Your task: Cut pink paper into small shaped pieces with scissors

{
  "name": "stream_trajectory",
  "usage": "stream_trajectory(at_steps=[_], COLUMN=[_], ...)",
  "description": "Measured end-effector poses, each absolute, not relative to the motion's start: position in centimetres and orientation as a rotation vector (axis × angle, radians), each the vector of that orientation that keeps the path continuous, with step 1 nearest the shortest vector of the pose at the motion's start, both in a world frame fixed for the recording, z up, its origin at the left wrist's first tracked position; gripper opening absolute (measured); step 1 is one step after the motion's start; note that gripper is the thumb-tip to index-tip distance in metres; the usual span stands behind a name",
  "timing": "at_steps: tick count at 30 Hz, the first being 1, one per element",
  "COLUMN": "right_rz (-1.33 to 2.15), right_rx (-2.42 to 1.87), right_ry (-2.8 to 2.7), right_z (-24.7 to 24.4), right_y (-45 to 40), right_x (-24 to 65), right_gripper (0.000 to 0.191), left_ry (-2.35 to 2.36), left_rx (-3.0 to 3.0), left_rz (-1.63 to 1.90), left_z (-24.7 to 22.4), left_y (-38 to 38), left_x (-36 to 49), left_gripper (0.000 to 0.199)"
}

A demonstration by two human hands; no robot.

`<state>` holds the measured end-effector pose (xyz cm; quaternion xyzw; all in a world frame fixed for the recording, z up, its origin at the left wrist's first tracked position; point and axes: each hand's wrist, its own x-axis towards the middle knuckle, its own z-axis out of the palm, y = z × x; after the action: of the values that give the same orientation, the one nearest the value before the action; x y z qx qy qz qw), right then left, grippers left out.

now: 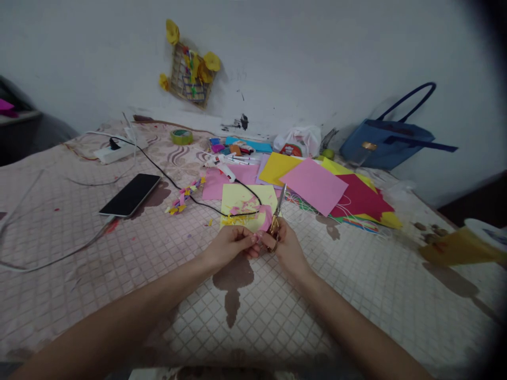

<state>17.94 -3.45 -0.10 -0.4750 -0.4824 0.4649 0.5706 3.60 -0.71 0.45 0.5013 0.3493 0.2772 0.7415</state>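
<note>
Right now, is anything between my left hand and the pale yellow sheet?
Nothing visible stands between your left hand and the pale yellow sheet, though paper scraps and a black cord lie on it.

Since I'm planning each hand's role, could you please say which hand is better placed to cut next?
Probably the right hand: it holds the gold-handled scissors, blades pointing forward, clear of the left hand, which holds no tool.

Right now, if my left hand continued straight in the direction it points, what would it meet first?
Most likely your right hand, which holds the scissors, though exact depth is unclear.
</note>
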Motion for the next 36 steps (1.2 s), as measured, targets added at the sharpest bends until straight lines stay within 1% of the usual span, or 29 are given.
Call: stream_trajectory(at_steps=[5,9,20,27,36], right_rz=[1.069,1.084,1.218,1.136,1.137], right_rx=[-1.150,-1.162,-1.060,-1.097,-1.102], right_ry=[-1.087,-1.064,-1.021,-1.066,-1.030], right_z=[0.1,0.3,0.9,0.6,0.9], right_y=[-3.4,-3.4,-3.8,-3.7,-3.9], right_x=[18.0,18.0,17.7,17.9,17.8], right_gripper=[0.019,0.020,0.019,0.018,0.017], left_ry=[0.785,0.778,0.768,0.741,0.766], left_rx=[1.024,1.034,1.139,1.132,1.132], left_rz=[0.581,0.606,0.711,0.718,0.687], left_z=[0.8,0.9,0.8,0.5,0.9], left_y=[-0.8,-0.9,-0.8,-0.7,-0.7], left_x=[3.6,3.6,3.5,3.6,3.6], left_gripper=[0.025,0.027,0.021,0.022,0.024])
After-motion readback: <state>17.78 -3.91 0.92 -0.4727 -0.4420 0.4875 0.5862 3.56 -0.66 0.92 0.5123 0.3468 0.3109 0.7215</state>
